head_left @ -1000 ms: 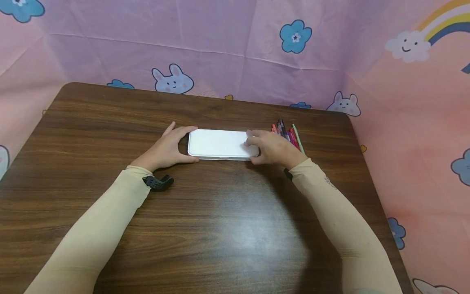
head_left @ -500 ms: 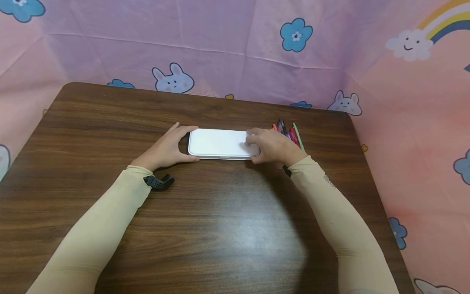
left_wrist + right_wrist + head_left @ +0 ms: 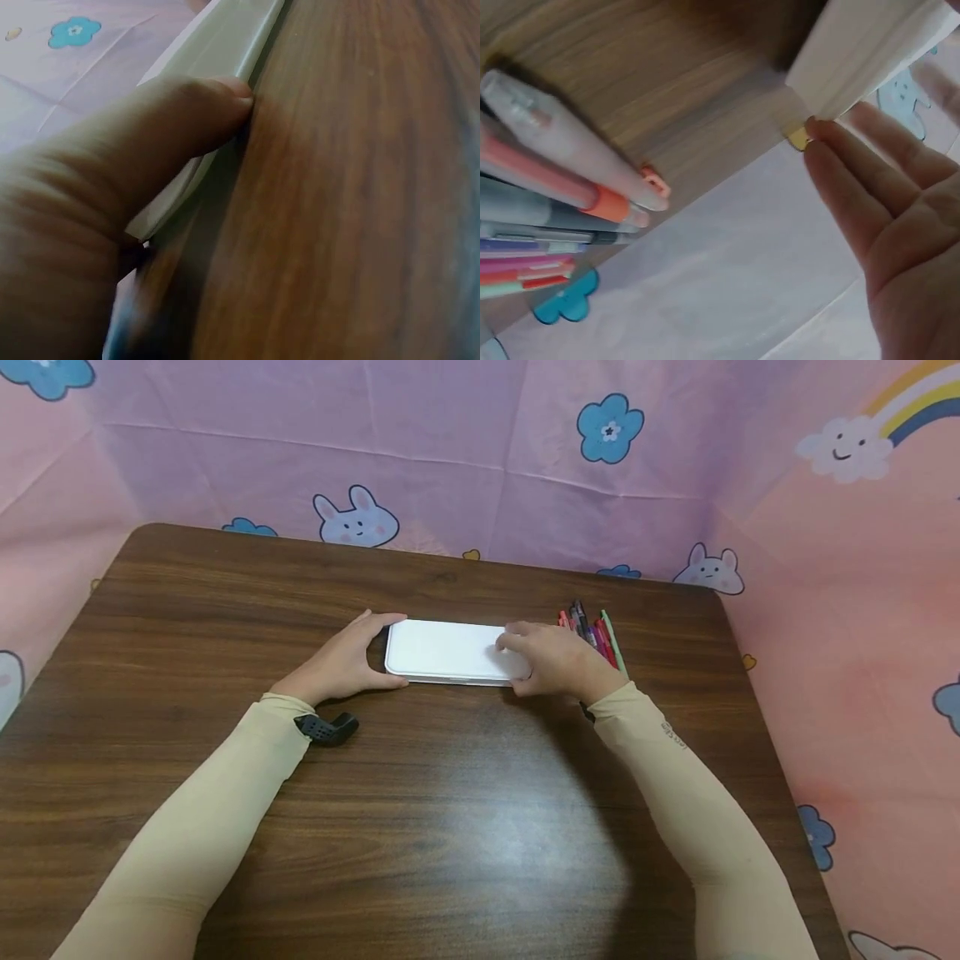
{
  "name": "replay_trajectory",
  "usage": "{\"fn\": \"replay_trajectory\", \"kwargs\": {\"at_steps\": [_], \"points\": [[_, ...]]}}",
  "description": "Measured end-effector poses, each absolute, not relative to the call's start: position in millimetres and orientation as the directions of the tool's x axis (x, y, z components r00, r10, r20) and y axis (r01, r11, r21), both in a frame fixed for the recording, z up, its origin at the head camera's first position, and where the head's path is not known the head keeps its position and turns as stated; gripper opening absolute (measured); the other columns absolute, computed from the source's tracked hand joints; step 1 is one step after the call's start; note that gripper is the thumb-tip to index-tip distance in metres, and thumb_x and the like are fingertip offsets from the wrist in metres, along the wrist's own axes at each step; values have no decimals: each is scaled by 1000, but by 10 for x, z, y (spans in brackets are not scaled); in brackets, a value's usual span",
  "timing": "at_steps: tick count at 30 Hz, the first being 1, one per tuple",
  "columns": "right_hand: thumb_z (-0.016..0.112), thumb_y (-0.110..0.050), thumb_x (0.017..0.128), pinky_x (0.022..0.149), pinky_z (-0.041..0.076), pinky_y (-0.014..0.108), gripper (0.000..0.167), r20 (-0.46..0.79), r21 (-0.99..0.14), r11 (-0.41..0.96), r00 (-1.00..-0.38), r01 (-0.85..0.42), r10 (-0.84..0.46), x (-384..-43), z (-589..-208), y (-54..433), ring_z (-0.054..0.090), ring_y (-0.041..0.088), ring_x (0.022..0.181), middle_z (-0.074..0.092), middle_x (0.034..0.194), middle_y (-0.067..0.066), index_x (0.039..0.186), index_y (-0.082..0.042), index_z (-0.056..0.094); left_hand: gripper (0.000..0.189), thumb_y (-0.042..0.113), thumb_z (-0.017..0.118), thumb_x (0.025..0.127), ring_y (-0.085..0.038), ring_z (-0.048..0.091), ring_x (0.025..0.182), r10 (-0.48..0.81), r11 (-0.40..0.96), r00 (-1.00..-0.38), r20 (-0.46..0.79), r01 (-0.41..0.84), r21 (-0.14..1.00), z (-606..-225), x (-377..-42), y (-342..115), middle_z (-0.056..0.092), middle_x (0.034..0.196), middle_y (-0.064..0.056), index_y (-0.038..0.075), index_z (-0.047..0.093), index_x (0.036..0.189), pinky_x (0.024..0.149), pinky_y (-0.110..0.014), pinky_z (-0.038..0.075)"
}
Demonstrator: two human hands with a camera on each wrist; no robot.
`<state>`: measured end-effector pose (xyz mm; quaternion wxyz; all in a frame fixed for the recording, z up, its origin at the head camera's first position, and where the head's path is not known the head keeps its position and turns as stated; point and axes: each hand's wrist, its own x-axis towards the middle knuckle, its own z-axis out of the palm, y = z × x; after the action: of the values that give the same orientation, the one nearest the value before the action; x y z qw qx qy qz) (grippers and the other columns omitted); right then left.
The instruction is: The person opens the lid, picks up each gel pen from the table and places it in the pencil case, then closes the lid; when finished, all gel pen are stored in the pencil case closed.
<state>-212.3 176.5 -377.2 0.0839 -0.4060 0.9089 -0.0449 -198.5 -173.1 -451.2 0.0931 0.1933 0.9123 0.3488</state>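
A flat white pencil case (image 3: 446,652) with rounded corners lies lengthwise on the brown table, its lid down. My left hand (image 3: 337,662) grips its left end, thumb along the front side and fingers at the back edge. In the left wrist view, the thumb (image 3: 187,112) presses against the side of the case (image 3: 225,45). At the right end my right hand (image 3: 558,660) holds the case from above, with the thumb at the front corner and a bent finger over the lid. The right wrist view shows that hand's fingertips (image 3: 817,135) right at the edge of the case.
Several pens (image 3: 592,631) in red, black, purple and green lie on the table (image 3: 420,827) just behind and right of my right hand. A patterned cloth (image 3: 450,435) hangs along the table's back and right sides.
Both hands keep their hold and the pencil case stays in nearly the same place. Less of its front side shows now, and the head view has shifted slightly.
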Motion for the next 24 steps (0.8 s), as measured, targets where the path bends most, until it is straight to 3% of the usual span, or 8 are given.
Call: {"fn": "replay_trajectory", "kwargs": {"at_steps": [3,6,11,14,16,19,24], "points": [[80,-31,82,76,62,43,63,-121,-84,650,-640,-755,-759,-2095,-3774,1748,68,31,93,62,133,19,141,-21,61,103,51,89,77,-40,9,158,415,677,-909,-41,278,681,-4516,-1991,-1725,36,165,-10,20,36,161,120,-69,20],[77,-30,84,73,62,43,59,-112,-65,623,-615,-779,-780,-2104,-3748,1763,70,31,88,63,132,21,140,-21,65,105,50,89,77,-40,11,158,421,672,-906,-28,291,681,-4531,-2005,-1719,35,165,-10,19,34,161,121,-68,18],[73,-27,85,79,61,42,55,-82,-184,606,-602,-774,-794,-2150,-3664,1845,74,35,98,66,133,23,139,-15,68,112,52,90,76,-38,10,158,429,656,-903,-10,304,691,-4563,-2036,-1702,34,165,-9,22,27,164,122,-68,17],[70,-25,86,81,59,40,54,-83,-282,605,-609,-745,-789,-2208,-3644,1912,72,29,98,67,135,19,139,-14,67,120,50,91,75,-37,10,159,423,635,-906,-5,293,715,-4564,-2044,-1694,35,165,-13,23,19,166,125,-64,13],[68,-23,88,84,58,39,50,-67,-383,614,-642,-690,-764,-2266,-3655,1967,71,23,101,68,134,14,138,-14,68,125,49,92,74,-35,7,159,413,624,-911,-10,275,732,-4558,-2039,-1695,36,164,-14,24,13,167,126,-62,9],[69,-22,95,84,58,38,36,-43,-597,614,-743,-517,-668,-2361,-3699,2063,70,19,96,73,127,7,130,-14,74,129,49,92,74,-34,9,159,396,617,-918,-12,256,744,-4555,-2027,-1701,39,162,-14,26,7,168,125,-62,10],[70,-29,101,82,62,46,29,-10,-836,499,-902,-230,-432,-2479,-3803,2101,72,33,90,74,112,11,116,-6,77,129,51,92,73,-29,25,155,391,607,-921,12,267,748,-4585,-2016,-1705,43,159,-10,26,8,167,123,-61,21]]}}
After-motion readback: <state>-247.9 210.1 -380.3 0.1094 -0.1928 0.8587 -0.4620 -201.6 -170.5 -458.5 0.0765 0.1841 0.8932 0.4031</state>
